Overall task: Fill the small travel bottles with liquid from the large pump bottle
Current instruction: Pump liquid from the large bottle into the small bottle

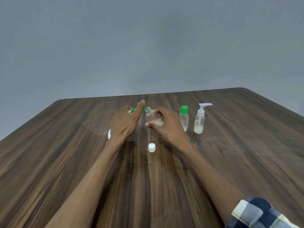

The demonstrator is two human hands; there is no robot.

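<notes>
My left hand point(125, 122) rests over the green pump head point(133, 110) of the large pump bottle, whose white body point(109, 134) shows only as a sliver behind my wrist. The green nozzle point(145, 108) points into the open neck of a small clear travel bottle point(152, 116). My right hand point(166, 125) holds that bottle tilted toward the nozzle; white liquid lies in its bottom. Its white cap point(151, 147) lies on the table in front of my hands.
Right of my hands stand a small clear bottle with a green cap point(183, 118) and a small clear spray bottle with a white pump top point(199, 119), both holding some white liquid. The dark wooden table point(65, 153) ends at a grey wall.
</notes>
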